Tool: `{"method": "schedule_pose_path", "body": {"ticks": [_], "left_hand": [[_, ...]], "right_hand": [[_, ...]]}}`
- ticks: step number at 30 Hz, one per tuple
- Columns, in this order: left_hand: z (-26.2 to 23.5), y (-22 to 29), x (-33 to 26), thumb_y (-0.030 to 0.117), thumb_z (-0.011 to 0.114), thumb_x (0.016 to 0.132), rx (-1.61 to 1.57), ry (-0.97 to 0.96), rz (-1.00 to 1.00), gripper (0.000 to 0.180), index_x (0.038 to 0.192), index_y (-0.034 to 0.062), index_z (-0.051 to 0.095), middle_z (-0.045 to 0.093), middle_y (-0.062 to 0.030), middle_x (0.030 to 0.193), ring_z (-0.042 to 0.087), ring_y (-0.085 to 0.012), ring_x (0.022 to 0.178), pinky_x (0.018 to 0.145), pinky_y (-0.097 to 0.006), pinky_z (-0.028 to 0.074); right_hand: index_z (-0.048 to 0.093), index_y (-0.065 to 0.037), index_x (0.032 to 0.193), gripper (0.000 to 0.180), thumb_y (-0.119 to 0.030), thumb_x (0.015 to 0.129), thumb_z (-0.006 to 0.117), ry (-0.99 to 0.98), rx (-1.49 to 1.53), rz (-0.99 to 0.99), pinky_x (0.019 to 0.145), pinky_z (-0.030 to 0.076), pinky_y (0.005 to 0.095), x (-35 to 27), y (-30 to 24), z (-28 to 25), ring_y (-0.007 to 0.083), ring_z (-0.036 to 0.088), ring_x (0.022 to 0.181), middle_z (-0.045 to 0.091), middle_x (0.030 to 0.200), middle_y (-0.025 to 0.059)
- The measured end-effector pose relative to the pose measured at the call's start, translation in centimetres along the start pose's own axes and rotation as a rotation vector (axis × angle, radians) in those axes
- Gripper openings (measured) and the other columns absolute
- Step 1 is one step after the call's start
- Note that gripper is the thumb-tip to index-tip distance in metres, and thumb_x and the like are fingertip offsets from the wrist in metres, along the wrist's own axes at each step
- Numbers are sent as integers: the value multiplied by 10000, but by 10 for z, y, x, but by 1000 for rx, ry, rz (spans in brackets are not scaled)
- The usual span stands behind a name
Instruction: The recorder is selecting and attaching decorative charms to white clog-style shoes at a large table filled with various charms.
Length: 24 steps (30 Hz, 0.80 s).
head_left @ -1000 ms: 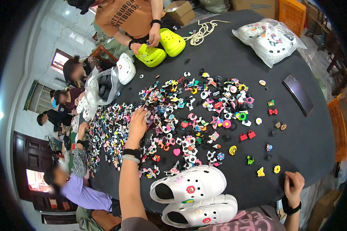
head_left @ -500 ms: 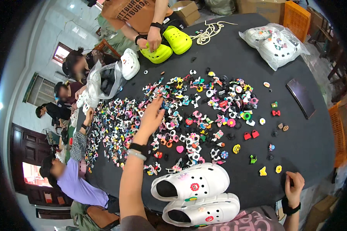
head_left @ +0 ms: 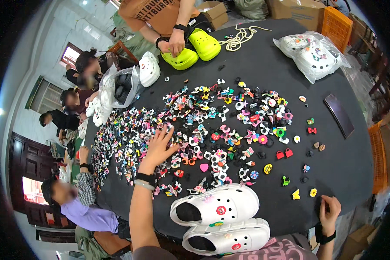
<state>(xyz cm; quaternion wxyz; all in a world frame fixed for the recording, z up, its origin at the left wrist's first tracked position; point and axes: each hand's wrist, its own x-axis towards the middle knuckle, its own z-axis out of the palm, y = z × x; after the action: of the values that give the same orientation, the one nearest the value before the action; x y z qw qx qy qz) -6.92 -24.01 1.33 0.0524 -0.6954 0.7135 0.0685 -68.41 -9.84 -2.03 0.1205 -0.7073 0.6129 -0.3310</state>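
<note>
My left hand [head_left: 162,147] is over a wide pile of small colourful shoe charms [head_left: 195,143], its fingers spread and nothing held between them. At the near right table edge rests my right hand [head_left: 330,209], its fingers curled in and nothing visible in them. Closest to it lie a yellow flower charm [head_left: 313,193] and a yellow butterfly-like charm [head_left: 296,194]. Between my arms stand two white clogs side by side, one [head_left: 240,200] farther in and one [head_left: 251,234] nearer me, both bearing a red charm and a green one.
Single charms, such as red bag shapes [head_left: 284,154], lie spread at the right near a dark phone [head_left: 339,115]. Bagged white clogs [head_left: 312,58] sit far right. Across the table [head_left: 247,56], a person's hands [head_left: 176,43] hold lime clogs [head_left: 182,60]. Other people sit at left.
My left hand has moved left and nearer me across the charms, its fingers spreading. My right hand stays put. The whole view has shifted slightly.
</note>
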Motion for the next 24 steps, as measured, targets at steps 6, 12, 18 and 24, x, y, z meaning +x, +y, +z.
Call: {"method": "schedule_pose_path", "body": {"ticks": [6,12,18,24], "left_hand": [[12,-14,-52,559,545,897,72,48,-93,758,1522,217,285,231,-137,1582,248,-468,1404,1141,-593,154],[12,-5,-96,395,572,932,27,142,-105,548,1431,195,462,267,-131,1569,252,-443,1411,1145,-572,167],[25,-5,-150,122,600,924,-717,462,-179,552,1438,40,417,363,-149,1523,342,-278,1410,1142,-399,258],[42,10,-157,31,512,947,-1764,737,-187,443,1372,-53,419,464,-222,1397,425,-315,1336,1145,-408,295]], "right_hand": [[646,-4,882,131,76,779,631,-16,35,-24,531,361,334,1,-2,-1,214,474,543,506,627,87],[636,3,870,105,76,801,606,3,67,-28,537,348,317,1,-3,0,196,463,557,484,649,89],[641,9,889,114,73,797,621,-15,60,-29,567,400,337,0,-3,0,240,525,598,546,686,112],[649,6,903,112,66,813,618,-40,36,-22,587,413,327,-4,4,2,236,547,617,580,723,123]]}}
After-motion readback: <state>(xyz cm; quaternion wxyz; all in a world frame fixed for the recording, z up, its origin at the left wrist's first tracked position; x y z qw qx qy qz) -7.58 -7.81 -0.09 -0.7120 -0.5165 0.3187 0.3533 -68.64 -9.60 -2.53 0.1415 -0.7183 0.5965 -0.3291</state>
